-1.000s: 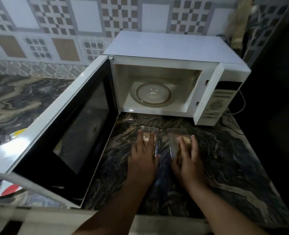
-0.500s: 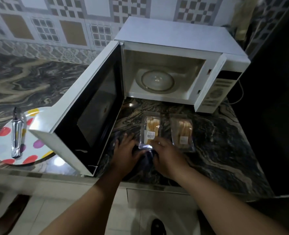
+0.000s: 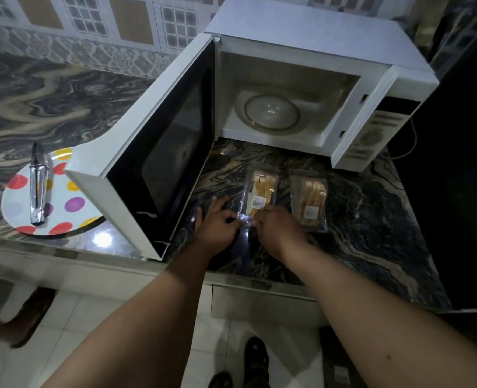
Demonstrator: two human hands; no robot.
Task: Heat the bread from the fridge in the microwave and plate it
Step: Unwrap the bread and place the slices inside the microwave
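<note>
While both hands work the near end of the left bread packet, the grip is a two-sided pinch: left hand and right hand each nip the clear wrapper's sealed edge, fingertips almost meeting. The packet lies flat on the counter, stretching away from the grip toward the microwave. A second packet lies just right of the grip, untouched.

Judgement: step in hand is opening the wrapper; heating not yet begun.

Risks:
- Film tears suddenly; slices spill onto the counter. Cause: opposed pull with nothing steadying the far end.
- Wrapper slips out of the pinch. Cause: slick plastic, small purchase at the seal.
- Left elbow knocks the open door, which stands just left of the grip.
- Bread goes in still wrapped; the film could soften.

Beyond the door, well left of the grip, the spotted plate carries tongs; the turntable sits bare inside the cavity.
</note>
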